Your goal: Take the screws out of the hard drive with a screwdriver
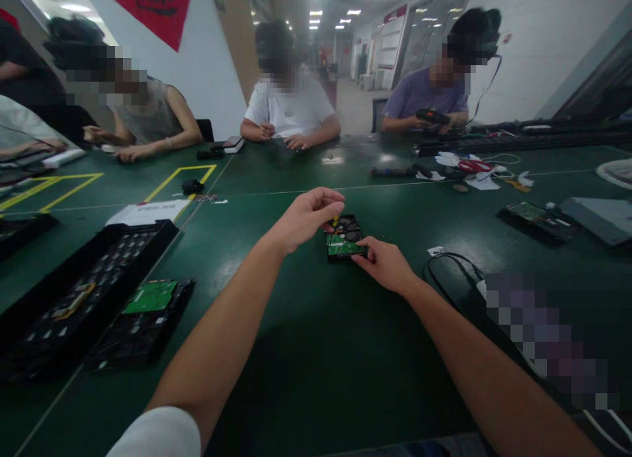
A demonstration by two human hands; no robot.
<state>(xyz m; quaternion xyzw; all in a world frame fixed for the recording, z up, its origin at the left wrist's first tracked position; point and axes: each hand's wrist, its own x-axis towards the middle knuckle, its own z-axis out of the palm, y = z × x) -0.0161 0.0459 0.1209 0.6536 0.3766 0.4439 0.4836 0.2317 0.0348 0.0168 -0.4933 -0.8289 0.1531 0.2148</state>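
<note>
A hard drive (342, 246) lies on the green table in front of me, its green circuit board facing up. My right hand (382, 263) grips the drive's near right corner between thumb and fingers. Above its far left part, my left hand (311, 218) is closed, with thumb and fingertips pinched on a thin yellow object (336, 220). That object points down at the drive; its exact kind is too small to make out. The left fingers partly hide the drive's far left corner.
On the left lie a long black tray (93, 272) and another drive with a green board (151, 297). A cable (444, 259), a black device (536, 221) and a grey box (600, 216) are at right. Three people sit across the table, beyond a dark cylindrical tool (394, 171).
</note>
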